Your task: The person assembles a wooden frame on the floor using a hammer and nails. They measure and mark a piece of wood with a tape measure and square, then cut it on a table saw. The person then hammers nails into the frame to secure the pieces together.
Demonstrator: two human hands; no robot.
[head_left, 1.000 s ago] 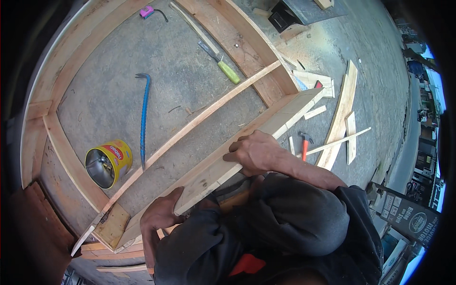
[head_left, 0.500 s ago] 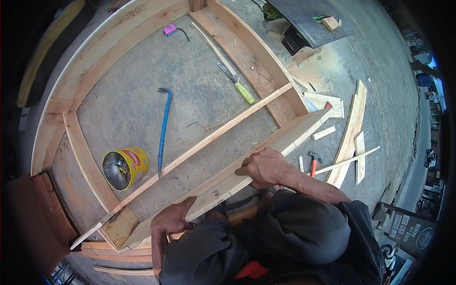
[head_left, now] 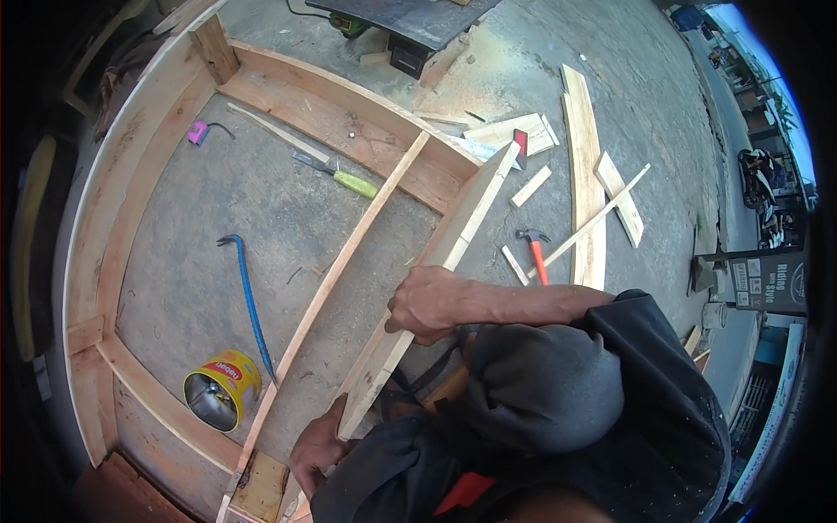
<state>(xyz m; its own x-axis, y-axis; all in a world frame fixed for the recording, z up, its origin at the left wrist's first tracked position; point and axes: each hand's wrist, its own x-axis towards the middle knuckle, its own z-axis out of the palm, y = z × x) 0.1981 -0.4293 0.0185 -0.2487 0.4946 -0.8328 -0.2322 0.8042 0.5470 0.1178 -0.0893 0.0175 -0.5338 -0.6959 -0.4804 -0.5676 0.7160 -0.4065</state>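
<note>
A pale wooden plank stands on edge along the near side of a large wooden frame. My right hand grips its top edge near the middle, fingers over the inner side. At the plank's near end my left hand holds on, with the thumb pointing up along the wood. Whether the plank is fastened to the frame I cannot tell. A thin wooden strip crosses the frame just beyond my hands. My knees lie close behind the plank, partly hiding its outer side.
Inside the frame lie a blue pry bar, a green-handled chisel, a pink tape measure and a yellow can on its side. To the right are an orange-handled claw hammer and wood offcuts. A dark-topped table stands far off.
The view has turned, so the frame and tools appear shifted left and rotated. Both hands keep their hold on the plank at about the same places.
</note>
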